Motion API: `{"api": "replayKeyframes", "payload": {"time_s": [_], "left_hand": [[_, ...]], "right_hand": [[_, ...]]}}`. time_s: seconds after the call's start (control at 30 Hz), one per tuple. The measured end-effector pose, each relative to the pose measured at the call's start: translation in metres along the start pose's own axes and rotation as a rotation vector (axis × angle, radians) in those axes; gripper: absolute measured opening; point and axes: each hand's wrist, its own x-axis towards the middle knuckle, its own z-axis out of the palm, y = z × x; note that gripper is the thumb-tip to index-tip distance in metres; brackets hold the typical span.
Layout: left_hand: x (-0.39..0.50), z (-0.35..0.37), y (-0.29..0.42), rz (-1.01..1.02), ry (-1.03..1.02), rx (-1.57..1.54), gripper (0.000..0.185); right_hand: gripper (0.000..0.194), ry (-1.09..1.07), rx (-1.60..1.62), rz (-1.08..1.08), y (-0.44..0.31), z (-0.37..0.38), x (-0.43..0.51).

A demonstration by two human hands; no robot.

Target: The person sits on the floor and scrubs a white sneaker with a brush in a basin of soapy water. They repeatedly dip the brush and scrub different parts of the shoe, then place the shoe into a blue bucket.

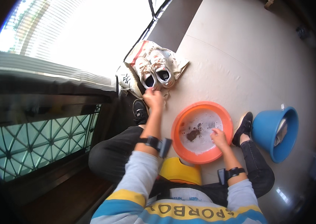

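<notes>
My left hand [154, 99] is at the heel of the left one of two white sneakers, its fingers curled. Whether it grips the heel or only touches it, I cannot tell. That left sneaker [146, 71] stands beside its mate, the right sneaker [161, 65], on a patterned cloth or bag [179, 60], with dark insoles showing. Over the right part of an orange plastic basin [176, 123] hovers my right hand [219, 138], fingers slightly apart with nothing visible in them. White suds and dark water [193, 135] fill the basin. A small greyish patch [211, 125] in the foam is unclear.
A blue bucket [267, 128] lies tipped by my right shoe [244, 126], with cloth [281, 133] inside. Another white shoe [125, 79] stands left of the sneakers. Between my legs is a yellow plastic stool [180, 170]. A metal lattice [48, 140] borders the left side.
</notes>
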Motion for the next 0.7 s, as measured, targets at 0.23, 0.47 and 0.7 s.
{"api": "replayKeyframes", "payload": {"time_s": [0.23, 0.47, 0.7], "left_hand": [[0.108, -0.032, -0.06, -0.355, -0.002, 0.267, 0.093], [0.114, -0.017, -0.086, -0.106, 0.194, 0.266, 0.092], [0.107, -0.088, -0.021, -0.219, 0.309, -0.485, 0.037]], "right_hand": [[0.082, 0.157, -0.022, 0.378, 0.025, 0.081, -0.001], [0.1, 0.338, 0.4, 0.79, -0.008, 0.103, 0.034], [0.08, 0.126, -0.352, 1.044, 0.068, 0.137, 0.073]]}}
